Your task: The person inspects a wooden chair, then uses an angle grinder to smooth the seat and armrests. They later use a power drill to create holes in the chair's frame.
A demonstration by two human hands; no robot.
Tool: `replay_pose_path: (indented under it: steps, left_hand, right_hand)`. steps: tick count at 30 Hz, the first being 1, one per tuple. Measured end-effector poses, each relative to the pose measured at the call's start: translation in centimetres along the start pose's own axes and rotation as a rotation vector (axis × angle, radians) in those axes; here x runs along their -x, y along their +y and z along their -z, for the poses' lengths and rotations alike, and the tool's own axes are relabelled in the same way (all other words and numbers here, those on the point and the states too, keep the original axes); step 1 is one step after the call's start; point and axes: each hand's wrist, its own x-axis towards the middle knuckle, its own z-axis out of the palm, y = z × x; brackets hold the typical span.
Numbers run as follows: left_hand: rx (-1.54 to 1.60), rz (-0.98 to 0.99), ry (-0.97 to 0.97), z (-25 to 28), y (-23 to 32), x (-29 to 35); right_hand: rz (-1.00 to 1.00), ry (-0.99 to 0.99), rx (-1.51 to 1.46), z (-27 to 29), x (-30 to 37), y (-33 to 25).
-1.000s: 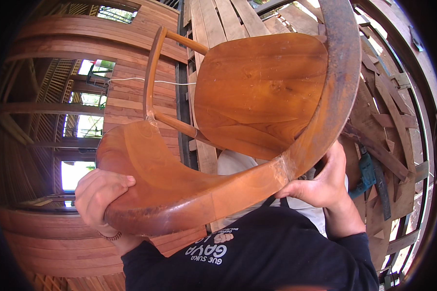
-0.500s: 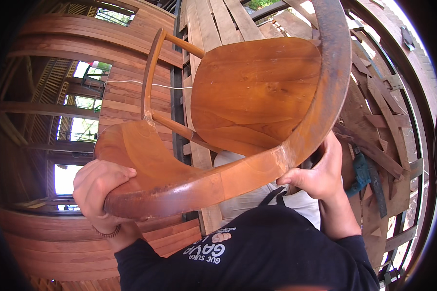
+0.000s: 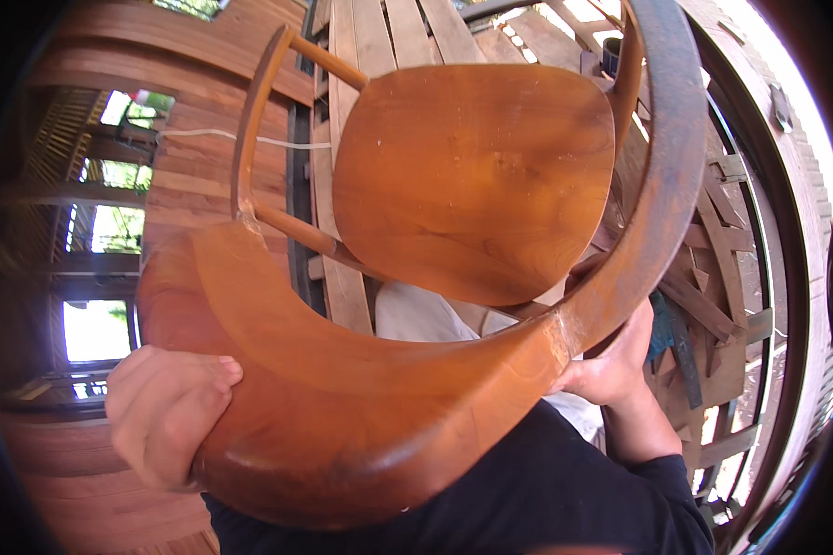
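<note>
A brown wooden armchair [image 3: 477, 176] with a rounded seat and a curved backrest rail fills the middle of the view, close in front of my torso. At the left, my left hand [image 3: 171, 412] grips the wide backrest part of the rail, thumb on its upper face and fingers wrapped over the outer side. My right hand [image 3: 615, 361] holds the rail from below near a pale, rough joint, its fingers partly hidden behind the wood. The right armrest curves up toward the top edge; the left one ends at its slim posts.
Wooden slats [image 3: 370, 37] run beneath the chair. Scrap wood pieces [image 3: 703, 296] lie heaped at the right, with a teal power tool [image 3: 662, 328] among them. A pale cable [image 3: 241, 139] crosses the reddish plank surface [image 3: 204, 194] at the left.
The chair has tilted and its backrest has come nearer to me and lower, showing more of its inner face. Both hands have moved along with it, still gripping.
</note>
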Motion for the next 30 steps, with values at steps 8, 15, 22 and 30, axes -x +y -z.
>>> replay_pose_path:
  steps: [8,15,22,30]
  left_hand:
    - [0.094,0.209,-0.153,1.5,1.7,0.3]
    - [0.235,0.286,-0.411,3.0,1.1,-0.6]
    - [0.399,0.395,-0.642,4.9,0.0,-2.2]
    - [0.361,0.326,-0.755,5.0,-0.4,-2.8]
  right_hand:
    - [0.028,-0.127,0.092,1.9,0.8,1.3]
    - [0.033,-0.192,0.032,1.8,0.1,1.1]
    - [0.076,-0.224,-0.003,2.1,-0.8,1.4]
    - [0.049,-0.202,0.004,2.2,-0.5,1.8]
